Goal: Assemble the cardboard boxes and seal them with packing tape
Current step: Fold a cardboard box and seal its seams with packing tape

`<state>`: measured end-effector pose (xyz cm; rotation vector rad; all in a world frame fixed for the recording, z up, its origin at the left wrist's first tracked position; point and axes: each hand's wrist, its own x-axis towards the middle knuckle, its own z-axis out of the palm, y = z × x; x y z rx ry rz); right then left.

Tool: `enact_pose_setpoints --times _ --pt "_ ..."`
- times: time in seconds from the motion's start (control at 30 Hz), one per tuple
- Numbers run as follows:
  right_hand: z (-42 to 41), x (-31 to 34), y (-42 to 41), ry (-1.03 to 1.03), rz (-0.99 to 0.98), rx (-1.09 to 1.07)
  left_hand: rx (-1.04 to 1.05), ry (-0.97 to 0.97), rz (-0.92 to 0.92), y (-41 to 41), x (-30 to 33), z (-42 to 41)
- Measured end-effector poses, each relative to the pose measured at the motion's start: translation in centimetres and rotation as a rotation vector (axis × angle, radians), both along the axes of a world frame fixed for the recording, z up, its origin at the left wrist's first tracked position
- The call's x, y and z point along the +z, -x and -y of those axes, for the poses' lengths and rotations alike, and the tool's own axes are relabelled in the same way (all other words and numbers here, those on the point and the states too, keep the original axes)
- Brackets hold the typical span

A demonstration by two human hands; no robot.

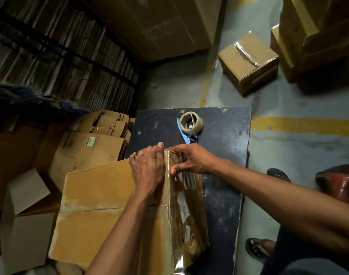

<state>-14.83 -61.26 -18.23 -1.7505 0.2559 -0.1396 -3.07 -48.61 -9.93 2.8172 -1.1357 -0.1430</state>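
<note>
A large brown cardboard box (102, 197) lies near, on the left part of a dark scuffed board table (225, 139). The left hand (147, 167) presses flat on its top far edge, fingers curled over the rim. The right hand (191, 159) seems to pinch clear packing tape (186, 179) on the box's right side. A blue-handled tape dispenser (190, 125) rests farther back, apart from both hands.
</note>
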Motion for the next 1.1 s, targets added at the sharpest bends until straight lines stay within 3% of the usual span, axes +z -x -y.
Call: enact_pose_setpoints --times 0.2,0.43,0.63,0.73,0.83,1.0,1.1 --pt "1.4 -0.5 1.5 0.153 -0.069 0.077 -0.07 0.105 -0.051 0.2 0.8 -0.6" --pt "-2.2 1.6 0.7 0.127 0.065 0.004 -0.076 0.348 0.052 2.5 1.6 -5.7" --pt "-1.0 0.2 1.5 0.345 0.011 0.026 -0.033 0.431 -0.015 5.1 2.8 -11.4" --pt "-1.6 1.0 2.9 0.449 0.164 -0.023 -0.071 0.483 -0.055 7.4 3.5 -14.9" --pt "-4.7 2.4 3.9 0.566 0.347 -0.016 -0.159 0.453 -0.069 10.0 3.3 -18.9" --pt "-8.0 0.9 3.9 0.773 0.282 0.024 -0.364 0.263 -0.097 12.8 2.3 -24.1" --pt "-6.9 0.7 3.8 0.864 0.285 0.065 -0.502 0.153 -0.022 12.7 1.3 -25.5"
